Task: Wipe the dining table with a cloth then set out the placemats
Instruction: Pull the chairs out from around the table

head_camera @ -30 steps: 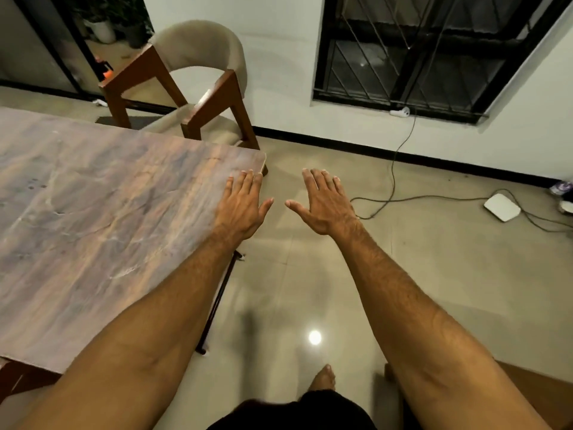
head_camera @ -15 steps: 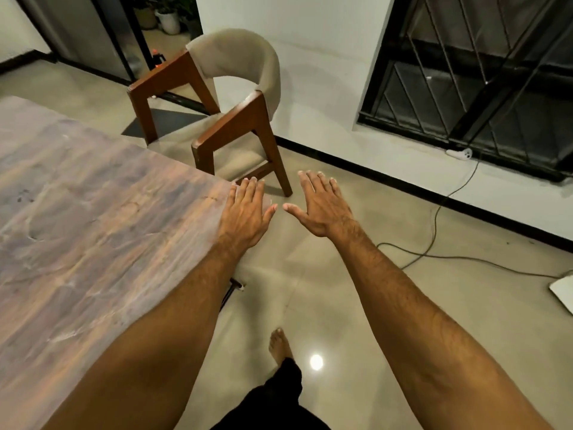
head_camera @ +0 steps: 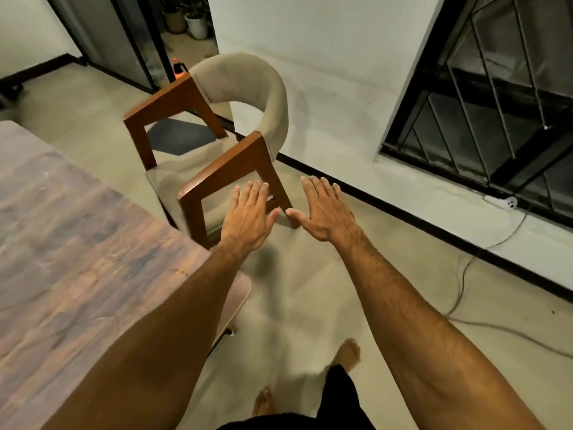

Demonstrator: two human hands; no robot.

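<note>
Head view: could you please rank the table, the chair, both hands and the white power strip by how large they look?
1. table, though the frame edge cuts it off
2. chair
3. left hand and right hand, about alike
4. power strip, smallest, but also farthest from the camera

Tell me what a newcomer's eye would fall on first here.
The left hand and right hand reach out flat and empty, side by side in the middle of the view. Just beyond them stands a chair with a wooden frame and a curved beige back, off the corner of the wood-grain table at left. A dark barred window fills the upper right.
</note>
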